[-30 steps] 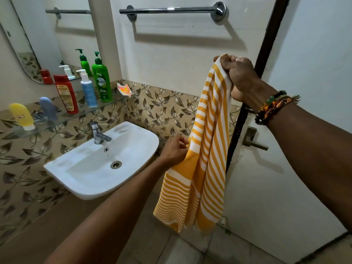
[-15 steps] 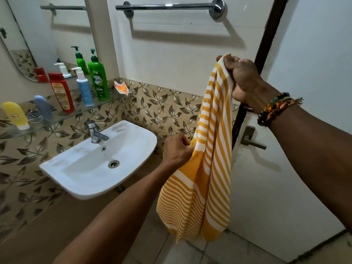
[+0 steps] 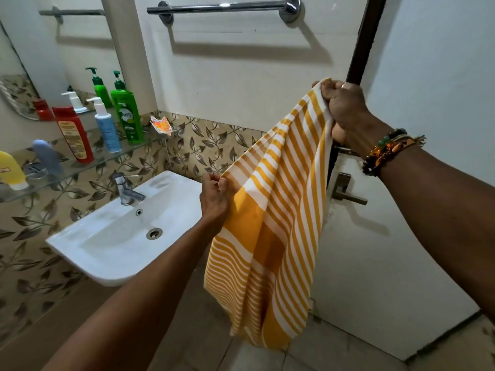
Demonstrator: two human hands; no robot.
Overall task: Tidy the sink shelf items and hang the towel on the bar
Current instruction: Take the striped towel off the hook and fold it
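Seen from the head camera, a person is holding a thin woven towel (image 3: pixel 270 223), striped yellow and white, in front of a white wall. The right hand (image 3: pixel 345 108), raised beside the dark door frame (image 3: pixel 361 36), is gripping the bunched top corner with its fingers (image 3: pixel 328 89) curled tight; beaded bracelets (image 3: pixel 388 151) are circling that wrist. The left hand (image 3: pixel 214 199), lower down, is pinching the towel's other edge, so the cloth is stretching on a slant between the two hands and hanging in soft folds toward the tiled floor (image 3: pixel 334 352). The chrome towel bar (image 3: pixel 222 8), a round tube on two wall mounts, is running well above the cloth, apart from it. At left, a glass shelf (image 3: pixel 80 167) is carrying an upright row: a yellow tube (image 3: pixel 10 170), a blue-grey tube (image 3: pixel 48 156), a red bottle (image 3: pixel 73 135), a blue pump bottle (image 3: pixel 107 129) and a green pump bottle (image 3: pixel 127 113), with a crumpled orange sachet (image 3: pixel 160 125) at the right end. Below, a glossy white sink (image 3: pixel 107 236) and metal tap (image 3: pixel 126 188) are standing against leaf-patterned tiles (image 3: pixel 209 145).
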